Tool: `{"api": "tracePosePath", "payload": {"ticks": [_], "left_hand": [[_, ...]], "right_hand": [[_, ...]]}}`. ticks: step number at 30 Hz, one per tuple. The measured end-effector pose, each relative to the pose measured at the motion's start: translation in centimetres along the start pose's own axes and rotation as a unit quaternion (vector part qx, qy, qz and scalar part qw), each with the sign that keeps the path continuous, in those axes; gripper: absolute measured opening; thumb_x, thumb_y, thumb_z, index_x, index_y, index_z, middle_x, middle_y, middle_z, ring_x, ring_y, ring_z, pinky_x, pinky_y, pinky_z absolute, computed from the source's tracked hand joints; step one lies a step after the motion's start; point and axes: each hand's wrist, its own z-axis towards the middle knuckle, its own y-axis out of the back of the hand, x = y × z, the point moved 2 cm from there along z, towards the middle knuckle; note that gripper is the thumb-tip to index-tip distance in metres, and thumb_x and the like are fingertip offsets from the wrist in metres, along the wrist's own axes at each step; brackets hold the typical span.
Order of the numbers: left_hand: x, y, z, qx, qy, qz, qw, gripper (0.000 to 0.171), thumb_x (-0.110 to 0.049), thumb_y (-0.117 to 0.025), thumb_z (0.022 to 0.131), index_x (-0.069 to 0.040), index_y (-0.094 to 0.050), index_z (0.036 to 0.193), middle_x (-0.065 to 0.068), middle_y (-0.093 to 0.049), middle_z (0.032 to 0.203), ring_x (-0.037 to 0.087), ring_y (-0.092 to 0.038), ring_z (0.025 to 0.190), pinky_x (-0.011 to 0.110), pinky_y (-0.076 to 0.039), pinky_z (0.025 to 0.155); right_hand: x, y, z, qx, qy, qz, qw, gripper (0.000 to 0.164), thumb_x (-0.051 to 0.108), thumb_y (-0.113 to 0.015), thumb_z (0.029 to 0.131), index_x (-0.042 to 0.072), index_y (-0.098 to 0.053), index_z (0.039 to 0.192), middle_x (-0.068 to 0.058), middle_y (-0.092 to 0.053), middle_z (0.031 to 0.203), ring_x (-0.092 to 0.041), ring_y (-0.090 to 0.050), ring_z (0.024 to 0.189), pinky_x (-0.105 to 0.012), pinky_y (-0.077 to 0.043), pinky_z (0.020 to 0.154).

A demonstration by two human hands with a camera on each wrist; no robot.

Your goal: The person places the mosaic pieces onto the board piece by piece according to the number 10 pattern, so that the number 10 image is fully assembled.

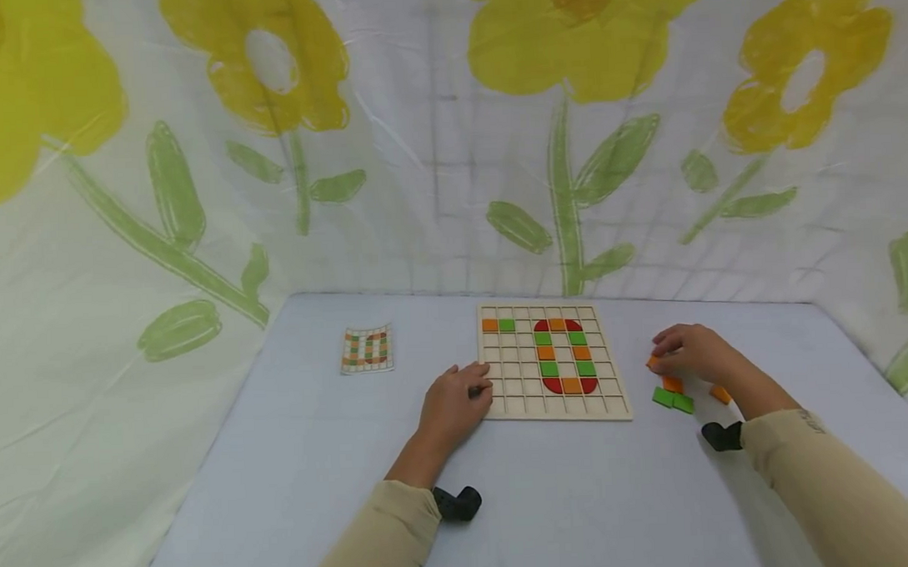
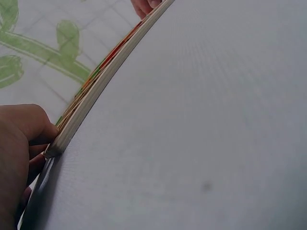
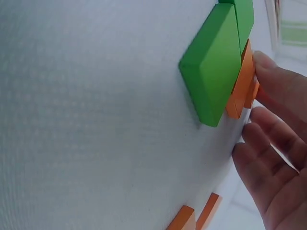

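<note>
A square wooden grid board lies on the table with green, orange and red tiles set in it. Several form a ring on its right half; an orange and a green tile sit side by side at upper left. My left hand grips the board's left edge near the front corner, fingertips against the wood. Right of the board, my right hand pinches an orange tile between thumb and fingers. Close below it lie another orange tile and two green tiles. The fingers partly hide the pinched tile.
A small pattern card with a printed coloured grid lies left of the board. More orange tiles lie under the right wrist. A white curtain with painted yellow flowers hangs behind the table.
</note>
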Motion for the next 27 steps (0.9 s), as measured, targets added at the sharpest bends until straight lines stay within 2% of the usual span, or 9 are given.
{"api": "tracePosePath", "payload": {"ticks": [3, 6, 10, 16, 20, 24, 27], "left_hand": [[0.1, 0.2, 0.0, 0.005, 0.006, -0.001, 1.0000, 0.015, -0.013, -0.069, 0.089, -0.010, -0.079, 0.099, -0.002, -0.069, 0.125, 0.013, -0.062, 0.121, 0.034, -0.040, 0.115], [0.1, 0.3, 0.0, 0.006, 0.005, -0.001, 1.0000, 0.015, -0.013, -0.069, 0.089, -0.009, -0.079, 0.100, -0.001, -0.068, 0.125, 0.013, -0.062, 0.121, 0.035, -0.040, 0.115], [0.0, 0.5, 0.0, 0.002, 0.004, -0.002, 1.0000, 0.015, -0.012, -0.069, 0.089, -0.009, -0.079, 0.099, 0.000, -0.069, 0.124, 0.014, -0.063, 0.120, 0.036, -0.041, 0.115], [0.0, 0.7, 0.1, 0.003, 0.002, -0.003, 1.0000, 0.014, -0.012, -0.068, 0.089, -0.009, -0.079, 0.098, 0.000, -0.069, 0.125, 0.014, -0.062, 0.121, 0.036, -0.040, 0.115], [0.0, 0.8, 0.1, 0.002, 0.002, -0.005, 1.0000, 0.014, -0.011, -0.068, 0.089, -0.009, -0.079, 0.098, 0.001, -0.069, 0.125, 0.014, -0.062, 0.121, 0.036, -0.040, 0.115], [0.0, 0.6, 0.0, 0.000, 0.001, -0.011, 0.9999, 0.014, -0.011, -0.069, 0.088, -0.009, -0.079, 0.097, 0.000, -0.069, 0.124, 0.014, -0.063, 0.121, 0.036, -0.041, 0.115], [-0.2, 0.3, -0.1, 0.001, -0.001, -0.018, 0.9998, 0.013, -0.011, -0.068, 0.088, -0.009, -0.079, 0.096, 0.000, -0.069, 0.124, 0.015, -0.062, 0.121, 0.037, -0.041, 0.114]], "right_hand": [[0.5, -0.1, 0.1, 0.002, -0.002, 0.000, 1.000, 0.038, 0.031, -0.076, 0.086, 0.000, -0.072, 0.109, -0.025, -0.058, 0.130, -0.045, -0.051, 0.118, -0.060, -0.047, 0.095], [0.8, 0.0, 0.3, 0.005, -0.002, 0.002, 1.000, 0.032, 0.029, -0.077, 0.084, 0.002, -0.068, 0.100, -0.021, -0.064, 0.114, -0.035, -0.057, 0.100, -0.045, -0.052, 0.081], [1.0, 0.1, 0.8, 0.014, -0.009, 0.001, 1.000, 0.028, 0.028, -0.080, 0.081, 0.007, -0.063, 0.088, -0.009, -0.063, 0.094, -0.024, -0.052, 0.086, -0.031, -0.043, 0.068], [1.1, 0.2, 1.0, 0.022, -0.024, -0.006, 0.999, 0.031, 0.029, -0.081, 0.079, 0.006, -0.063, 0.089, -0.007, -0.061, 0.090, -0.023, -0.052, 0.083, -0.030, -0.044, 0.067], [1.3, 0.1, 1.2, 0.031, -0.012, -0.029, 0.999, 0.032, 0.029, -0.079, 0.081, 0.003, -0.066, 0.094, -0.008, -0.063, 0.090, -0.022, -0.054, 0.080, -0.031, -0.047, 0.067], [1.4, 0.1, 1.2, 0.048, 0.000, -0.053, 0.997, 0.027, 0.031, -0.077, 0.083, 0.005, -0.069, 0.090, -0.004, -0.064, 0.082, -0.019, -0.053, 0.074, -0.029, -0.045, 0.062], [1.6, 0.3, 1.1, 0.031, 0.011, -0.049, 0.998, 0.022, 0.032, -0.076, 0.085, 0.010, -0.071, 0.086, 0.001, -0.064, 0.079, -0.017, -0.052, 0.074, -0.028, -0.042, 0.062]]}}
